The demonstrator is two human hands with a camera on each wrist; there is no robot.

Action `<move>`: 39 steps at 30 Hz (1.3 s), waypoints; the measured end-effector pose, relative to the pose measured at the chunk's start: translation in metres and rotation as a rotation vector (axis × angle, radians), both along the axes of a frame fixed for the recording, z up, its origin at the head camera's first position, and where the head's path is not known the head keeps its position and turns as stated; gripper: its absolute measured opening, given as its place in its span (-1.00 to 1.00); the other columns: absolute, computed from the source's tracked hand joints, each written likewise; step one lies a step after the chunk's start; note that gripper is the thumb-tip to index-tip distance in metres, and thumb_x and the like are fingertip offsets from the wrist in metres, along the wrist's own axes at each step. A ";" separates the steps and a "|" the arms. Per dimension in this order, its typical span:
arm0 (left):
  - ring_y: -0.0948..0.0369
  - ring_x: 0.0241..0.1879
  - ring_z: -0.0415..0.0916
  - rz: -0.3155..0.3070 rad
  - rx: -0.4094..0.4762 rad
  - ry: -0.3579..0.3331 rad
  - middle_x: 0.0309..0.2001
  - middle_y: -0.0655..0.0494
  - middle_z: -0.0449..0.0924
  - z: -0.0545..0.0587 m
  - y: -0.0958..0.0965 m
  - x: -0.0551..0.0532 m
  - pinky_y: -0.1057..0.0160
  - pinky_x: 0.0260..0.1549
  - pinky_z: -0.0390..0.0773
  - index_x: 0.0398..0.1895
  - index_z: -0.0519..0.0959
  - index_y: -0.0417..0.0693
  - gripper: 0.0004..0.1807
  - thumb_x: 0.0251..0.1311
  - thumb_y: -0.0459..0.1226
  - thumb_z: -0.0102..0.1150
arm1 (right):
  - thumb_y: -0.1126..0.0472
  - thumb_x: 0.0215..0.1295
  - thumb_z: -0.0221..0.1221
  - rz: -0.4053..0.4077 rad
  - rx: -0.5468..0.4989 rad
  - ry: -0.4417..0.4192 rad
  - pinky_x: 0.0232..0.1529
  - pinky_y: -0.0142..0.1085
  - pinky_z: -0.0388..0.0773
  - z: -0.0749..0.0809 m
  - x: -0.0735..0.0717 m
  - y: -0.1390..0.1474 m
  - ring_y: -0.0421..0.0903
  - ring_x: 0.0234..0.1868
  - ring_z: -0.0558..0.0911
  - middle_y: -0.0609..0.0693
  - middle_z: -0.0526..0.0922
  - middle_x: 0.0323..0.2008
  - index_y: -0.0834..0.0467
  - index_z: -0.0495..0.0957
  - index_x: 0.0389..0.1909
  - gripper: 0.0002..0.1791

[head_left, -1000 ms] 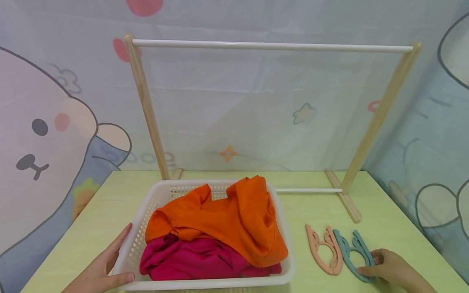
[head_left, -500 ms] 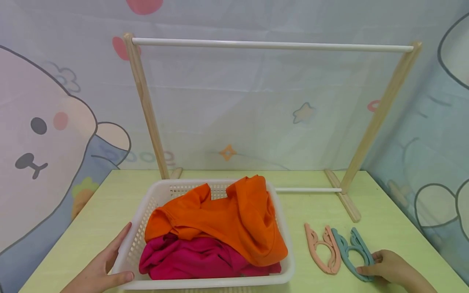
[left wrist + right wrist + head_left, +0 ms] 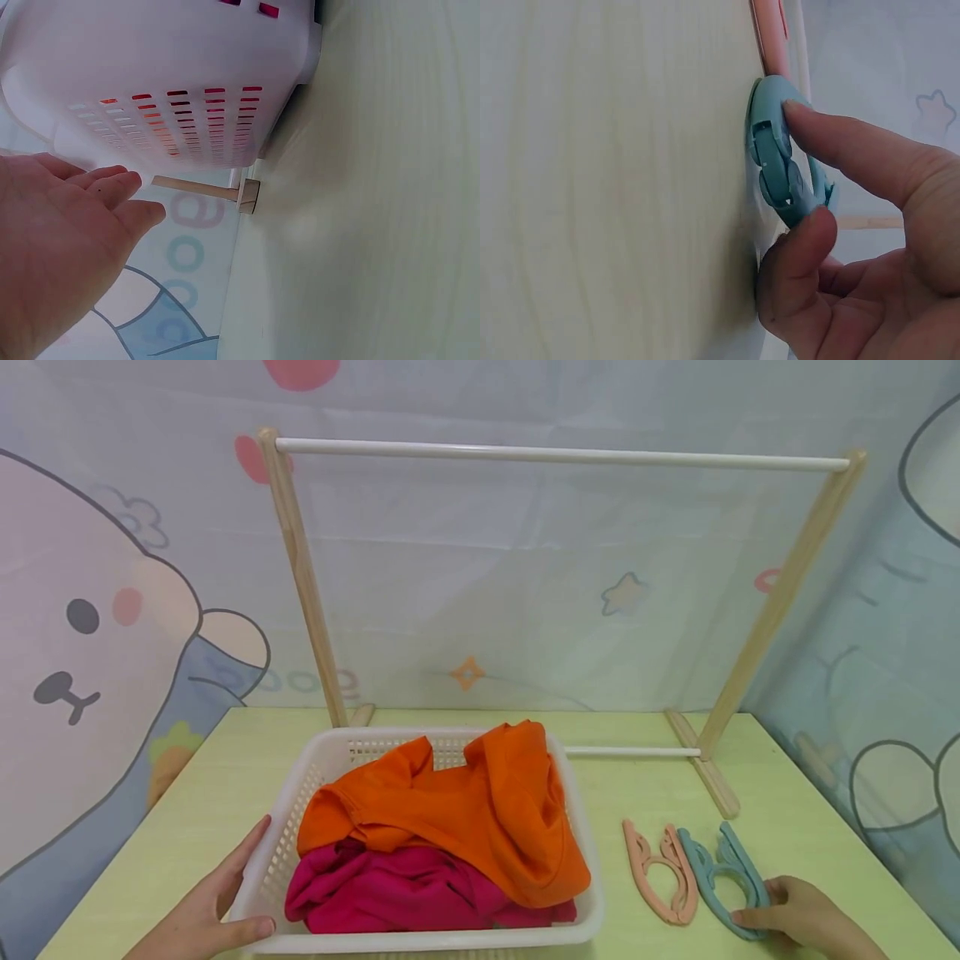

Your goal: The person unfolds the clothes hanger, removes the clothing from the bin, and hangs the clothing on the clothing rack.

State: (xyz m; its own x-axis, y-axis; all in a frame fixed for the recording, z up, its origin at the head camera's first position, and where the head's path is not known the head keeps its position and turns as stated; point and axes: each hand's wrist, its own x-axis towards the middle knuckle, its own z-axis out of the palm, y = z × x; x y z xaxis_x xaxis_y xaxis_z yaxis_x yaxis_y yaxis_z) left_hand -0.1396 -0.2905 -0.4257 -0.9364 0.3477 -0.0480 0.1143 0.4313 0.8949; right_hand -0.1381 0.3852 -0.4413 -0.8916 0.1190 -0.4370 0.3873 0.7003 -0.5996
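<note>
My left hand [image 3: 204, 910] is at the left side of a white plastic basket [image 3: 420, 942], thumb near its front rim. In the left wrist view, the fingers of this hand [image 3: 64, 240] extend toward the slotted basket wall [image 3: 180, 56]. An orange garment [image 3: 450, 802] lies over a magenta garment [image 3: 405, 889] inside. Over on the right, my right hand [image 3: 806, 914] pinches a teal folding hanger [image 3: 742, 853] by its right side. Thumb and fingers meet that hanger [image 3: 771, 105] on opposite edges, close to the tabletop. A folded pink hanger [image 3: 682, 864] lies beside it.
Behind the basket stands a rack with wooden posts [image 3: 780, 602] and a white top rod [image 3: 555, 454]. A low white bar [image 3: 630, 751] runs between its feet. The pale table [image 3: 150, 860] meets a printed curtain [image 3: 450, 568] at the back.
The right side of the teal hanger now looks slightly raised and tilted in my right hand. The left hand and basket stay put.
</note>
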 end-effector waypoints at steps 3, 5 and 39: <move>0.82 0.08 0.06 0.004 -0.004 -0.015 0.53 -0.05 -0.28 0.001 0.000 -0.001 0.48 -0.04 0.49 0.55 -0.36 0.10 0.09 0.21 -0.20 0.25 | -0.06 0.11 0.38 0.007 -0.009 0.010 -0.37 -0.26 0.46 0.001 0.000 0.002 -0.07 -0.43 0.47 0.09 0.49 -0.40 0.62 0.29 -0.04 -0.17; 0.82 0.08 0.07 -0.006 -0.003 -0.014 0.52 -0.19 -0.30 0.002 0.001 -0.001 0.47 -0.06 0.49 0.55 -0.37 0.07 0.09 0.21 -0.19 0.25 | -0.05 0.12 0.37 0.006 -0.023 0.009 -0.34 -0.23 0.51 0.002 0.001 0.003 -0.06 -0.38 0.51 0.17 0.53 -0.33 0.64 0.25 -0.01 -0.14; 0.79 0.30 -0.12 -0.076 -0.056 0.339 0.45 0.63 -0.13 0.024 -0.005 0.005 0.69 0.07 0.12 0.56 -0.21 0.13 0.06 0.14 -0.48 0.24 | 0.23 0.40 0.11 0.051 -0.171 0.193 -0.35 -0.25 0.66 0.046 -0.006 -0.008 -0.08 -0.44 0.61 -0.01 0.63 -0.30 0.61 0.04 0.14 -0.38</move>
